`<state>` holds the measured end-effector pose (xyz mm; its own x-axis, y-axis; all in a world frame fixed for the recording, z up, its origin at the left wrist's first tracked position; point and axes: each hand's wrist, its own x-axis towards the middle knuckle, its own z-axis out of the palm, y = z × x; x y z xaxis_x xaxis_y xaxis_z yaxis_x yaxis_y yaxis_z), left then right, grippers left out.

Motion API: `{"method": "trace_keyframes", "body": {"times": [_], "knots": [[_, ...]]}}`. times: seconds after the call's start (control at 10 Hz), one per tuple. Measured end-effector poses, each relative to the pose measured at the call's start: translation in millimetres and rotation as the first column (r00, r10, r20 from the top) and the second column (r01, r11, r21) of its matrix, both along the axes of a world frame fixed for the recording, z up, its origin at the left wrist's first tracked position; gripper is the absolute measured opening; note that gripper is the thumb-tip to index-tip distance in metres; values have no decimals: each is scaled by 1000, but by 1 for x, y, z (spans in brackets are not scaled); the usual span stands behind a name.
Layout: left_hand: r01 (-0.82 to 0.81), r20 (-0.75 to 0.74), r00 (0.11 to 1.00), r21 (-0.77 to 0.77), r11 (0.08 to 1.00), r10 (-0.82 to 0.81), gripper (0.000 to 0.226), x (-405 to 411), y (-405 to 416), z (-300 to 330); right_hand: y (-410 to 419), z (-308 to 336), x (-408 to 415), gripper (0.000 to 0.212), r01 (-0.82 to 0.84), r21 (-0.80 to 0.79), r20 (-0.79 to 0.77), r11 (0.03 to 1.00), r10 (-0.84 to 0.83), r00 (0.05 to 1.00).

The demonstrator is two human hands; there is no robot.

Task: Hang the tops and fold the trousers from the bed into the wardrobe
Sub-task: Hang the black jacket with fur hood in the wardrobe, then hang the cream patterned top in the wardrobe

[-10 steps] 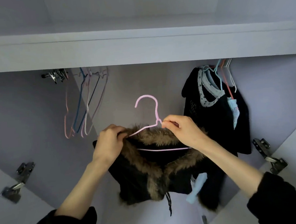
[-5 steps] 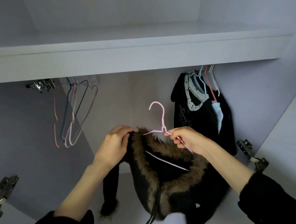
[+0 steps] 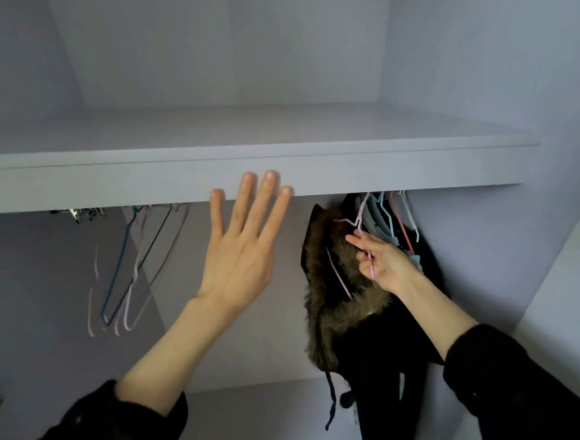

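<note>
A black jacket with a brown fur-trimmed hood point(image 3: 336, 306) hangs on a pink wire hanger point(image 3: 359, 222) at the right of the wardrobe, beside dark tops on other hangers point(image 3: 397, 222). My right hand point(image 3: 384, 261) pinches the pink hanger's wire just below its hook, which reaches up behind the shelf edge; the rail itself is hidden. My left hand point(image 3: 242, 250) is raised with its fingers spread straight, holding nothing, its fingertips in front of the shelf's front edge point(image 3: 107, 184).
Several bare wire hangers point(image 3: 137, 268) hang at the left under the shelf, with metal clips point(image 3: 79, 214) further left. The wardrobe's side wall point(image 3: 489, 240) stands close to the right of the hung clothes. A shelf compartment lies above.
The jacket on its pink hanger has gone up and to the right, among the hung tops. My left hand has let go of the jacket and risen open. The camera has tilted upward.
</note>
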<state>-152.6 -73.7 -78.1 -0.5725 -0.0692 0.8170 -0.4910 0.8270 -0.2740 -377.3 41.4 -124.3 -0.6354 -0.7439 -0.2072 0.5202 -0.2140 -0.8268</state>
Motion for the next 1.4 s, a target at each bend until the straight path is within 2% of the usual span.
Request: {"method": "trace_keyframes", "body": {"times": [0.2,0.4,0.5,0.6,0.7,0.8,0.9,1.0,1.1,1.2,1.3,1.4], "knots": [[-16,-8,1000,-67,998,15,92,-1,-4,-5,-21,24,-28,34,110,-42,0,993,-110,994],[-22,-3,1000,-84,996,22,92,-1,-5,-5,-34,24,-50,32,187,64,-47,980,-184,982],[-27,1,1000,-94,995,27,94,0,-6,-5,-34,20,-59,23,240,146,-114,960,-225,968],[-49,13,999,-83,995,50,94,-1,-4,-4,-29,23,-65,25,330,189,-171,925,-300,938],[-66,31,997,-57,996,68,91,2,1,-3,-20,25,-62,31,366,220,-284,904,-299,911],[-92,65,994,2,996,91,87,7,10,2,-9,23,-53,36,383,303,-449,873,-224,865],[-87,75,994,83,993,81,82,13,23,2,7,20,-39,42,448,426,-731,786,7,682],[-56,104,994,251,966,30,79,26,42,-12,25,17,-9,51,456,477,-831,751,216,513],[-53,142,990,467,883,-16,68,51,59,-36,38,7,33,58,491,480,-875,727,353,332],[-83,128,992,675,733,-6,56,96,79,-60,46,-7,96,61,414,572,-820,708,503,274],[-149,149,987,748,647,56,61,159,102,-89,52,-29,172,58,248,650,-760,718,615,212],[-246,188,969,781,574,161,52,237,137,-113,63,-51,255,53,79,696,-717,714,686,118]]}}
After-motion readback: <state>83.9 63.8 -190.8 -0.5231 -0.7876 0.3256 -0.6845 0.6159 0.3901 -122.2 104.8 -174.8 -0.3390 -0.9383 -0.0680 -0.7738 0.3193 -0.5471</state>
